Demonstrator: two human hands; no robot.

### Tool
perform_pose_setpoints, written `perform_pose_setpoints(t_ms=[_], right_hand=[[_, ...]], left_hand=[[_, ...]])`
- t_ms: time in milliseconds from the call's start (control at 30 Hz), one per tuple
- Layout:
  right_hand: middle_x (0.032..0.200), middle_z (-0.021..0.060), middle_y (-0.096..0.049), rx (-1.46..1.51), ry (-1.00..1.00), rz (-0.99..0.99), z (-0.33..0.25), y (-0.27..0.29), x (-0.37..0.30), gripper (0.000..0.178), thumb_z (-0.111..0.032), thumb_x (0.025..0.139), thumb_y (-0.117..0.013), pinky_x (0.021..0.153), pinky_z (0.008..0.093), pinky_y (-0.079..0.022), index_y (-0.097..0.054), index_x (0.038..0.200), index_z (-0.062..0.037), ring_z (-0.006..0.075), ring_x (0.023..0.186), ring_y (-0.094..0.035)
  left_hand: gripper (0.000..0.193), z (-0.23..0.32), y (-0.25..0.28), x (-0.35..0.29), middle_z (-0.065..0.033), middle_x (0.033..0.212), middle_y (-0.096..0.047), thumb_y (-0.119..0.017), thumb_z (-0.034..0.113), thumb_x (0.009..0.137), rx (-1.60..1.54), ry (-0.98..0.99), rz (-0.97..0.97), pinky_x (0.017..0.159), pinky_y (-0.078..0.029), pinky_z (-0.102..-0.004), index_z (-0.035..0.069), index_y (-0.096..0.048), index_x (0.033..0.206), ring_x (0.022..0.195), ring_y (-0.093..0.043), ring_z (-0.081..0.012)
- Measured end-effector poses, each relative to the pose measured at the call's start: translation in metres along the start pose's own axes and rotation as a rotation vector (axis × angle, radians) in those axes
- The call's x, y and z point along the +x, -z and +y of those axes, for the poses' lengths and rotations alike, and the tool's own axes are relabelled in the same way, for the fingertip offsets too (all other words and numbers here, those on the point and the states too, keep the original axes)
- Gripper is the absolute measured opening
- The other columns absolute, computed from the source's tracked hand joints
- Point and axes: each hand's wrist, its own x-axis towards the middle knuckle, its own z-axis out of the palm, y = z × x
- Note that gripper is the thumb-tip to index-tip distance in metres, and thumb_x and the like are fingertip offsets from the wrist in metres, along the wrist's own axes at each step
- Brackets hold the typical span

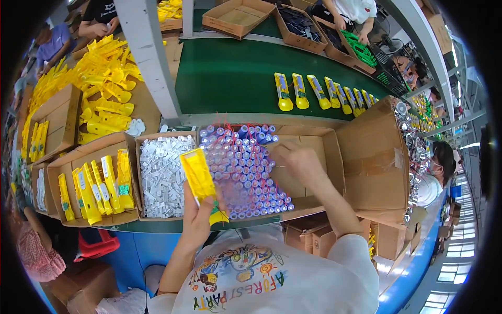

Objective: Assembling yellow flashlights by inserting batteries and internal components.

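My left hand (196, 222) is closed round a yellow plastic housing (198, 172), held tilted over the edge between two boxes. A bit of green shows at the housing's lower end, beside my fingers. My right hand (300, 162) hovers at the right side of the purple cylindrical battery cells (251, 178). Motion smears its fingers, so whether they hold anything is unclear. The cells stand packed in rows in a cardboard box, with thin red wires across their tops. Left of them, a box holds many small white plastic parts (164, 178).
Yellow housings fill a box (55, 180) at the left, with a large yellow heap (104, 78) behind it. Several filled housings (299, 91) line the green belt (225, 78). A grey post (157, 68) rises beyond the boxes; a tall carton (374, 162) stands right. Other people work around.
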Motion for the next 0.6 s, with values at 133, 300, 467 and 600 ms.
perform_pose_setpoints(t_ms=[133,300,467,600], right_hand=[[0.109,0.0079,-0.068,0.252,0.229,0.106,0.048,-0.041,-0.019,0.027,-0.008,0.079,-0.071,0.079,0.0323,-0.056,-0.069,0.105,-0.0091,0.0254,0.094,-0.068],[0.102,0.0108,-0.069,0.077,0.384,0.489,-0.008,-0.012,-0.022,0.026,-0.007,0.076,-0.073,0.074,0.0331,-0.057,-0.068,0.101,-0.0034,0.0252,0.087,-0.068],[0.102,0.0142,-0.068,0.320,0.673,0.503,-0.072,-0.002,-0.018,0.032,-0.001,0.072,-0.073,0.072,0.0328,-0.058,-0.066,0.104,-0.0004,0.0259,0.085,-0.069],[0.114,0.0145,-0.064,0.222,0.680,0.305,-0.086,-0.014,-0.016,0.042,-0.002,0.071,-0.071,0.079,0.0336,-0.057,-0.064,0.112,-0.0010,0.0270,0.097,-0.067]], left_hand=[[0.052,-0.010,-0.010,-0.001,-0.0091,0.100,-0.051,-0.042,0.002,0.096,-0.006,0.113,-0.309,0.068,-0.055,-0.0362,0.015,-0.021,0.142,0.080,-0.055,-0.0164],[0.047,-0.022,-0.016,-0.011,-0.0087,0.099,-0.052,-0.043,0.001,0.096,0.017,0.117,-0.253,0.068,-0.055,-0.0362,0.012,-0.026,0.138,0.080,-0.056,-0.0161],[0.049,-0.025,-0.018,-0.012,-0.0078,0.101,-0.052,-0.043,0.001,0.096,0.036,0.128,-0.197,0.068,-0.055,-0.0334,0.013,-0.024,0.140,0.081,-0.057,-0.0156],[0.049,-0.015,-0.009,-0.016,-0.0070,0.102,-0.052,-0.045,0.004,0.098,0.075,0.151,-0.139,0.068,-0.054,-0.0316,0.013,-0.022,0.141,0.081,-0.057,-0.0155]])
